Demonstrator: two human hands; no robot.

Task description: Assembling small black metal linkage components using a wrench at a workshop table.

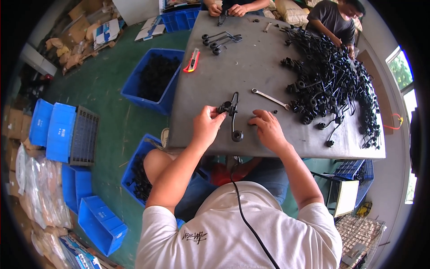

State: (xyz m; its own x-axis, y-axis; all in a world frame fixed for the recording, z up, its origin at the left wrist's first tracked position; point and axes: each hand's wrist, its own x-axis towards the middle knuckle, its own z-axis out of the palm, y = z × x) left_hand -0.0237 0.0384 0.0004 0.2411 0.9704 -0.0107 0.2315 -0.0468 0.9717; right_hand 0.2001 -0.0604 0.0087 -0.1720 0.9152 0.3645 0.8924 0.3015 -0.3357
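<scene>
My left hand (208, 125) pinches a black bent metal rod with ring-shaped rubber ends (234, 117) near its middle joint, over the grey table. The rod's looped end points away from me and its round end lies toward the near edge. My right hand (267, 129) rests on the table to the right of the rod, fingers stretched and slightly bent, with nothing visible in them. Just beyond those fingers are a small black nut (275, 111) and a combination wrench (270, 98). A large tangled pile of similar black rods (329, 80) covers the right side.
A red utility knife (192, 60) and several black rods (221, 41) lie farther up the table (242, 58). Blue bins of black parts (170, 101) stand along its left edge. Across it, one person's hands (227, 10) hold a black part; another person (335, 23) leans by the pile.
</scene>
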